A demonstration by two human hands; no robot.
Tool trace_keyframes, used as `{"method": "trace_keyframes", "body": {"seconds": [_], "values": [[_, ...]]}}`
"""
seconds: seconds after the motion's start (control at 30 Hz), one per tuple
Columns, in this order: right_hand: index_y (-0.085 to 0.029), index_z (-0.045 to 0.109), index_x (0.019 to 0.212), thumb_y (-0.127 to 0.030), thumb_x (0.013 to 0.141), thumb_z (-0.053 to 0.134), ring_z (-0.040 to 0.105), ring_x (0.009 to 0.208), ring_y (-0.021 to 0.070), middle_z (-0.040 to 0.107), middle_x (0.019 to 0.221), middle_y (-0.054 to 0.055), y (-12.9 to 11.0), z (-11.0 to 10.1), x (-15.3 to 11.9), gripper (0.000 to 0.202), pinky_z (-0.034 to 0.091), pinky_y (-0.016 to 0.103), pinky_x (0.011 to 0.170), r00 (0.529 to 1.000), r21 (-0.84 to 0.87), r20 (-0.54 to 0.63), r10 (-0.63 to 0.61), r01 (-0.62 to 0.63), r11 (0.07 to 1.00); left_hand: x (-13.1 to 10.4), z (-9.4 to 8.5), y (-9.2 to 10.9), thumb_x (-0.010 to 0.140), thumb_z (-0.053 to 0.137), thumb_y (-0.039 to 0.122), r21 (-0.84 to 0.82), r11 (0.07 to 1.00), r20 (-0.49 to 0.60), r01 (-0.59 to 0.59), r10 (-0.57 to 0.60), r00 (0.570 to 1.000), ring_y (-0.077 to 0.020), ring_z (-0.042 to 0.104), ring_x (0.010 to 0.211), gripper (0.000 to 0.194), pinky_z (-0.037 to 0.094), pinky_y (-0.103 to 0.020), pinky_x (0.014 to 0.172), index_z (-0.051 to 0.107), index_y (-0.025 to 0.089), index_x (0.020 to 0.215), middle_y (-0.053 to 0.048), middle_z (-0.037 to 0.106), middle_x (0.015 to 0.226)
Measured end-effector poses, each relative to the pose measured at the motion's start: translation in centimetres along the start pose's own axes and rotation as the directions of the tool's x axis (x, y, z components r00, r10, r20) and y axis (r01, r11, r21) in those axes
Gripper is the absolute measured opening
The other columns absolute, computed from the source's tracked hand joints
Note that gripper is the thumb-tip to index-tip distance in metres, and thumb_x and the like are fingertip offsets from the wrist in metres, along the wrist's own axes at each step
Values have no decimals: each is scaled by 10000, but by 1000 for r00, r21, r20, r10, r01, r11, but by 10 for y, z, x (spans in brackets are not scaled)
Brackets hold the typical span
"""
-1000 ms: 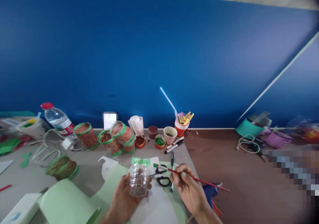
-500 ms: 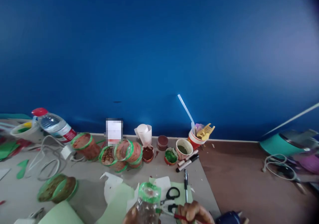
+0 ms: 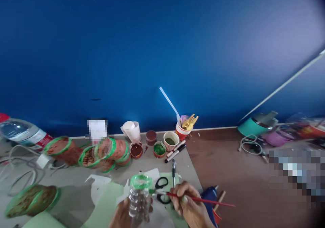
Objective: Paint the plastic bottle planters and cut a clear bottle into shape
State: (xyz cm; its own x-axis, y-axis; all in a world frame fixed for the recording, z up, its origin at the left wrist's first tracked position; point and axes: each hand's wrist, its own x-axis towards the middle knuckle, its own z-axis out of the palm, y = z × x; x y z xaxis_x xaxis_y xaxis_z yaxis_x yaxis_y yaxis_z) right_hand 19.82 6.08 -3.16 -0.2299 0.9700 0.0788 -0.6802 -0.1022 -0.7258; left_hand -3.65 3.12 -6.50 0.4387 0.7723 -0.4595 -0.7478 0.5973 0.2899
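Note:
A clear ribbed plastic bottle piece [image 3: 139, 201] with a green-painted rim stands upright in my left hand [image 3: 122, 212], whose fingers wrap round its sides. My right hand [image 3: 186, 201] pinches a thin red paintbrush [image 3: 203, 200]; its green-tipped bristles are at the bottle piece's right side, just below the rim. Black-handled scissors [image 3: 161, 189] lie behind the brush on white and light green paper [image 3: 104, 201]. A small cup of green paint [image 3: 159, 149] and one of dark red paint [image 3: 136, 150] sit farther back.
Several brown-painted, green-rimmed containers [image 3: 67, 150] stand at the left. Markers [image 3: 175, 152], a paper cup [image 3: 171, 140] and a tool cup [image 3: 183, 133] are near the blue wall. A blue glue gun [image 3: 209, 201] lies right of my right hand.
The view has turned right, so the table items sit farther left. Both hands show more fully, still holding the bottle piece and brush. More of the brown table's right side shows.

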Motion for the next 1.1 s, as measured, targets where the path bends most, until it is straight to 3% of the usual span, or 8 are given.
{"method": "trace_keyframes", "body": {"seconds": [0.17, 0.3, 0.4, 0.77, 1.1], "values": [[-207, 696, 797, -348, 766, 741, 494, 519, 85, 644, 613, 23, -11, 0, -4, 151, 344, 180, 478, 999, -47, 24, -30, 31, 998, -2, 17, -3, 831, 607, 351, 109, 984, 30, -138, 135, 990, -323, 699, 911, 344, 517, -416, 812, 702, 127, 1074, -145, 744, 1005], [-214, 690, 789, -364, 737, 763, 512, 547, 90, 651, 616, 15, -11, 3, -8, 175, 364, 177, 497, 996, -24, 28, -81, 82, 996, -4, 29, -3, 879, 514, 289, 179, 910, -6, -375, 382, 924, -273, 718, 810, 299, 546, -346, 681, 684, 86, 1017, -164, 750, 941], [-207, 690, 792, -362, 738, 765, 499, 537, 75, 654, 630, 11, -5, 4, -8, 181, 379, 176, 519, 998, -20, 50, -45, 46, 999, -4, 35, 2, 918, 440, 267, 201, 872, -44, -446, 463, 885, -253, 721, 760, 309, 549, -331, 650, 670, 69, 977, -164, 753, 894], [-196, 676, 768, -376, 704, 788, 500, 510, 82, 661, 614, 18, 3, 3, -6, 221, 347, 184, 481, 1000, -59, 29, -8, 9, 998, 2, 33, 4, 915, 453, 307, 192, 915, 39, -354, 354, 935, -273, 714, 798, 349, 550, -347, 682, 659, 51, 1033, -190, 742, 941], [-195, 671, 776, -378, 702, 788, 504, 523, 88, 641, 602, 13, 3, 3, -5, 230, 342, 184, 483, 1000, -80, -2, 24, -24, 997, 2, 42, 0, 923, 424, 296, 170, 935, 18, -312, 314, 949, -266, 717, 777, 347, 542, -330, 649, 674, 71, 1011, -175, 747, 893]]}}
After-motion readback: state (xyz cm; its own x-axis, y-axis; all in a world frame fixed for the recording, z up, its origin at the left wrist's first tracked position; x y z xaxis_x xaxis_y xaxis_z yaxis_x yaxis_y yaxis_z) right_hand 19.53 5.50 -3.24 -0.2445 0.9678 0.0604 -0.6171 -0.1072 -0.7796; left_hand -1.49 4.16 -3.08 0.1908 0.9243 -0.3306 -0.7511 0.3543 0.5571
